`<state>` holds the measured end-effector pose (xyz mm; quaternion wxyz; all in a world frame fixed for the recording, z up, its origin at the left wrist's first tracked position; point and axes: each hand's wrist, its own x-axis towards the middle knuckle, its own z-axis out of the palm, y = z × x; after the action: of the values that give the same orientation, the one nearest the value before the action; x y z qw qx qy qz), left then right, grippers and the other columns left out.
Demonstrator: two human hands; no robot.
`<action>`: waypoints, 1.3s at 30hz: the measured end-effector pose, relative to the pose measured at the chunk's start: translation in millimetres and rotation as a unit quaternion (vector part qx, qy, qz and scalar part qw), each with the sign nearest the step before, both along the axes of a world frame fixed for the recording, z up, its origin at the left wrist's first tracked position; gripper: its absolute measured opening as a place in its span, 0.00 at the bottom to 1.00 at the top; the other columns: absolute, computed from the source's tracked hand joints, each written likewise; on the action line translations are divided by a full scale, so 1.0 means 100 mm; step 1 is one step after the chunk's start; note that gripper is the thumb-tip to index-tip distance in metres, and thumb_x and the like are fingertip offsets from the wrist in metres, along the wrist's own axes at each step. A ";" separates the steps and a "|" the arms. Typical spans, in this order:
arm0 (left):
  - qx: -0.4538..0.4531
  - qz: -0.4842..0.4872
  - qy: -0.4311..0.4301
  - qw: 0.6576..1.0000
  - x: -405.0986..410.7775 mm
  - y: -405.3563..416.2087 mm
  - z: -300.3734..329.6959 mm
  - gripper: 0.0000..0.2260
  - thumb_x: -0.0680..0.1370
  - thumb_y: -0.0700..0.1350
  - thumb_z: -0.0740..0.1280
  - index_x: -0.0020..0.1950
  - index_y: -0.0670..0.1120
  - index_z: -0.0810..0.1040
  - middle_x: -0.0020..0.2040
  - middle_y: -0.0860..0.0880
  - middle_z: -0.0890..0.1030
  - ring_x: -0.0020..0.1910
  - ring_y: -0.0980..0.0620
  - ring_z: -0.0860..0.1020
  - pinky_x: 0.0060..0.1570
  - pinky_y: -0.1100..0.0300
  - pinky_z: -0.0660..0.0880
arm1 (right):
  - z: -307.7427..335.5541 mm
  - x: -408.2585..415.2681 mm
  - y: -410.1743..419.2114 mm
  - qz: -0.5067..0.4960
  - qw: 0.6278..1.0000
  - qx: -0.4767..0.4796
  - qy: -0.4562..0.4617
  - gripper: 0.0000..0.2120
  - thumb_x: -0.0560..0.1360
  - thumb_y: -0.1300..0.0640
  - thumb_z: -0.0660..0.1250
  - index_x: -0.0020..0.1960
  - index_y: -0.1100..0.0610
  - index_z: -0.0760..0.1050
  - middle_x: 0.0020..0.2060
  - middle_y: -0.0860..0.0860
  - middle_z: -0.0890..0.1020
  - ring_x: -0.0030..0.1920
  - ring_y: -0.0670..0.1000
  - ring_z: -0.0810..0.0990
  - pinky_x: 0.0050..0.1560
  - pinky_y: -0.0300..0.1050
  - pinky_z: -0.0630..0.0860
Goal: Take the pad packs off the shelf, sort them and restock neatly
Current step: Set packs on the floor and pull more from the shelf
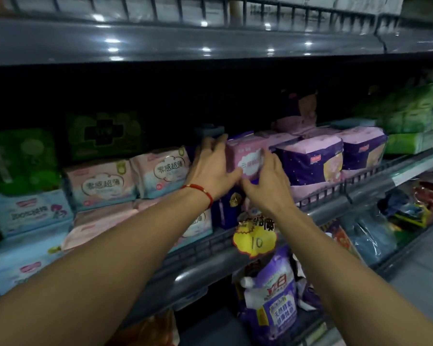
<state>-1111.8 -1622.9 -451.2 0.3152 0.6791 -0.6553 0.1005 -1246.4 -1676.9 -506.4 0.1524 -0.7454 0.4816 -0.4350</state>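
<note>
Fingers of the left hand were spread over the top and left side of a pink pad pack, thumb lying along its front face. Fingers of the right hand pressed against the pack's front and right edge, thumb hooked under its lower corner. Both hands thus held the 1 pack between them. A red cord bracelet sat on the left wrist.

The pink pad pack stood upright at the middle of the shelf, resting on top of a dark purple pack below it. Just beside it to the right stood purple night packs in a row, pink tops showing, behind the low wire front rail. To the left, 2 pale pink packs with printed characters stood side by side, stacked on further pink packs lying flat. Further left were light blue packs, with green packs above and behind them. Green and white packs were piled at the far right of the shelf.

A yellow price tag marked 10 hung on the shelf edge below the hands. Below it, on the lower level, a purple detergent pouch stood upright. The back of the shelf was too dark to inspect.
</note>
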 end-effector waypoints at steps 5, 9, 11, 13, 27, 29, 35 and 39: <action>0.006 0.008 -0.004 1.000 -0.02 -0.18 0.08 0.27 0.76 0.54 0.73 0.72 0.47 0.70 0.68 0.44 0.69 0.68 0.42 0.70 0.63 0.53 0.71 | 0.06 -0.01 -0.11 0.017 0.997 0.055 -0.044 0.52 0.74 0.43 0.74 0.83 0.57 0.43 0.78 0.60 0.63 0.76 0.64 0.63 0.77 0.63 0.57; -0.009 0.007 0.025 1.000 -0.05 -0.13 0.09 0.28 0.73 0.52 0.77 0.67 0.48 0.68 0.64 0.43 0.74 0.62 0.41 0.76 0.58 0.50 0.77 | 0.01 -0.08 -0.06 0.050 0.994 0.036 -0.090 0.52 0.69 0.40 0.77 0.82 0.50 0.50 0.74 0.56 0.69 0.74 0.59 0.69 0.74 0.63 0.65; -0.028 0.014 0.047 0.998 -0.04 -0.03 0.11 0.25 0.72 0.50 0.78 0.61 0.49 0.68 0.61 0.44 0.76 0.58 0.42 0.78 0.54 0.48 0.80 | 0.00 -0.15 -0.02 0.085 0.989 0.026 -0.120 0.44 0.71 0.46 0.74 0.80 0.47 0.55 0.69 0.51 0.75 0.68 0.53 0.75 0.69 0.58 0.73; -0.057 0.027 0.080 0.995 -0.01 0.11 0.14 0.24 0.71 0.48 0.79 0.60 0.49 0.69 0.60 0.46 0.77 0.58 0.45 0.78 0.53 0.49 0.81 | -0.01 -0.22 0.01 0.108 0.987 0.032 -0.119 0.37 0.76 0.56 0.70 0.79 0.47 0.56 0.68 0.50 0.76 0.63 0.51 0.77 0.66 0.55 0.75; -0.085 0.050 0.245 0.965 0.54 1.17 0.18 0.30 0.70 0.45 0.80 0.66 0.52 0.69 0.57 0.50 0.77 0.51 0.48 0.81 0.47 0.49 0.84 | 0.14 -0.23 0.04 0.044 0.926 -0.053 0.370 0.43 0.67 0.36 0.77 0.76 0.41 0.61 0.71 0.50 0.65 0.74 0.57 0.61 0.74 0.65 0.56; -0.078 0.050 0.265 0.960 0.57 1.24 0.18 0.29 0.70 0.44 0.80 0.66 0.51 0.69 0.55 0.50 0.77 0.50 0.48 0.81 0.46 0.48 0.84 | 0.17 -0.23 0.08 0.047 0.925 -0.075 0.370 0.42 0.67 0.38 0.78 0.75 0.45 0.62 0.73 0.49 0.68 0.76 0.55 0.61 0.77 0.67 0.48; -0.071 0.010 0.368 0.927 0.56 1.59 0.12 0.26 0.70 0.44 0.81 0.61 0.54 0.71 0.57 0.51 0.79 0.52 0.48 0.83 0.44 0.49 0.85 | 0.33 -0.40 0.34 0.034 0.934 -0.196 0.296 0.41 0.66 0.33 0.76 0.71 0.51 0.68 0.66 0.54 0.76 0.70 0.58 0.72 0.77 0.64 0.54; -0.081 -0.032 0.445 0.891 0.40 1.94 0.08 0.25 0.70 0.41 0.80 0.63 0.50 0.74 0.58 0.49 0.79 0.53 0.50 0.82 0.43 0.56 0.84 | 0.47 -0.71 0.73 0.023 0.954 -0.205 0.218 0.42 0.65 0.24 0.66 0.66 0.53 0.71 0.56 0.56 0.78 0.57 0.60 0.77 0.60 0.58 0.73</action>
<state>-1072.1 -1429.1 -442.9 0.6306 0.6036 -0.4574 -0.1698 -1317.5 -1604.3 -459.5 -0.1027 -0.8484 0.3857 -0.3476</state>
